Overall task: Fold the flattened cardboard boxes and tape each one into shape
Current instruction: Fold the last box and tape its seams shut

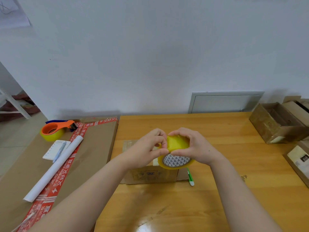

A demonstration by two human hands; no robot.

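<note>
Tape roll [176, 153]: gripped by right hand [195, 148], left hand [148, 148] pinching its edge, above box [150, 174] on surface [217, 190].

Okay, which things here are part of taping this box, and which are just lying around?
In use:
- tape roll, held in left hand and right hand
- small box beneath it

Lying about:
- tape dispenser
- notepad
- blue pen
- paper roll
- green pen
- big carton
- open box, far right
</note>
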